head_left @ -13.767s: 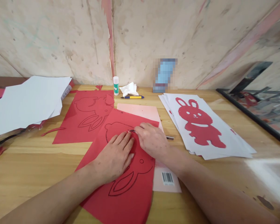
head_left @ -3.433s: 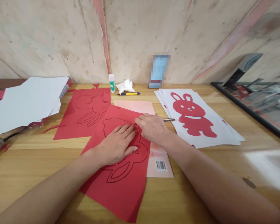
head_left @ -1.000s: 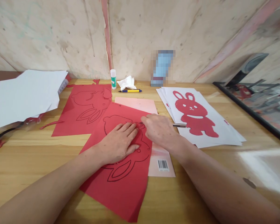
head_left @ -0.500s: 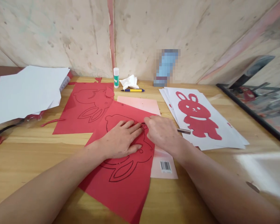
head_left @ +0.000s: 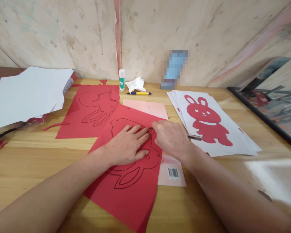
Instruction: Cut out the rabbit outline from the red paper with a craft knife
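Note:
Flat on a red sheet point(head_left: 140, 207) with a black rabbit outline lies my left hand point(head_left: 126, 145), its fingers spread over the drawing. My right hand point(head_left: 171, 137) is closed at the sheet's upper right part, close to my left fingertips. From behind it sticks out the end of a slim grey and black tool point(head_left: 194, 137); its tip is hidden under my fingers, so I cannot tell whether it is a pen or a knife. Beneath the sheet is a pale pink booklet point(head_left: 173, 161) with a barcode.
Another red sheet with a rabbit outline point(head_left: 72, 123) lies at left, near white papers point(head_left: 26, 97). A glue stick point(head_left: 122, 80), tissue point(head_left: 136, 84) and yellow-blue pen point(head_left: 139, 93) are behind. White sheets with a red rabbit point(head_left: 205, 116) lie at right.
The whole view has shifted slightly. Both hands keep nearly the same place on the red sheet, and the tool's end still shows behind my right hand.

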The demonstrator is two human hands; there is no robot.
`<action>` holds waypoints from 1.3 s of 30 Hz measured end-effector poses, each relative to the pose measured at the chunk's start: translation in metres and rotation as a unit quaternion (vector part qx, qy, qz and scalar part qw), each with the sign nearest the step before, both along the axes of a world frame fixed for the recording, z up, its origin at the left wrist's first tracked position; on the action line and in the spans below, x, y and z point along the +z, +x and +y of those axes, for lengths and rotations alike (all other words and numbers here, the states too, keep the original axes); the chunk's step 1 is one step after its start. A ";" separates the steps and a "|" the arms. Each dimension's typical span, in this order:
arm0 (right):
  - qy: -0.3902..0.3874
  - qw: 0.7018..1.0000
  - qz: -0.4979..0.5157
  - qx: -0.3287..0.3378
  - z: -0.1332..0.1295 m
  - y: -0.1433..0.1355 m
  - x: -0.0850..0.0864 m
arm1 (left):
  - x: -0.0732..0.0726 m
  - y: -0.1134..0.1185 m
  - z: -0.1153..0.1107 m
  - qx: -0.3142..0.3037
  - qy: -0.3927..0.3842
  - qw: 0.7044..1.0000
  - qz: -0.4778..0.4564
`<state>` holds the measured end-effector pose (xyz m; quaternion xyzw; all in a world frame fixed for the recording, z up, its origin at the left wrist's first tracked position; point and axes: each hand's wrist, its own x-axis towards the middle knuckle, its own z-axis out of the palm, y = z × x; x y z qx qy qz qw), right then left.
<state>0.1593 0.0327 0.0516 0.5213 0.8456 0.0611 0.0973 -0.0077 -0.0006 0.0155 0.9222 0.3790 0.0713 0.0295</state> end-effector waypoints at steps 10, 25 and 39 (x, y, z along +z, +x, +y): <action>-0.008 1.000 -0.007 0.000 0.001 0.001 0.000 | 0.000 0.000 -0.001 0.002 0.000 1.000 0.005; -0.007 1.000 -0.010 0.000 -0.001 0.001 0.001 | -0.002 -0.001 -0.001 0.002 0.002 1.000 0.004; -0.007 1.000 -0.011 0.001 0.001 0.004 0.001 | -0.005 -0.001 -0.002 -0.001 0.015 1.000 -0.006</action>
